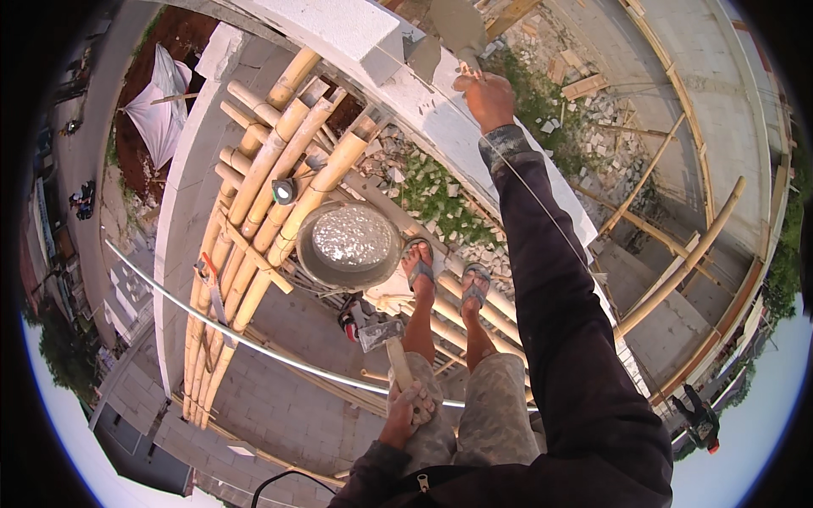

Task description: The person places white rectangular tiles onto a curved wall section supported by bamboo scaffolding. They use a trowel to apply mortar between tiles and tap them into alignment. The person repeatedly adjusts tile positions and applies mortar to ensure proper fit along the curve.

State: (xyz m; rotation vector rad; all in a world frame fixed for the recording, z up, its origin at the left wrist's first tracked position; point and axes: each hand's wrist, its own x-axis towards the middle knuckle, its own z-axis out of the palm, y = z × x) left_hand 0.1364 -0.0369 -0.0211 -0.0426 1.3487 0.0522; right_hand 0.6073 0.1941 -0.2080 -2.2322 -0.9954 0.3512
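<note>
My left hand (411, 408), low in front of my thigh, is wrapped round the pale wooden handle of a tool (400, 362) with a squarish, mortar-smeared grey head. My right arm reaches far out to the top of a white block wall (457, 127). There my right hand (491, 100) is closed, its fingertips pinched together; what they hold is too small to make out. A thin taut string (542, 205) runs along the wall, close beside that hand. Wet grey mortar (423, 59) lies on the wall next to a white block (339, 30).
A bucket of wet mortar (351, 240) stands by my sandalled feet (419, 267) on bamboo poles (279, 161). A handsaw (212, 288) and a small round tape-like item (284, 191) lie on the poles. A pale pipe (288, 364) crosses the left side. Rubble and grass (440, 199) lie below.
</note>
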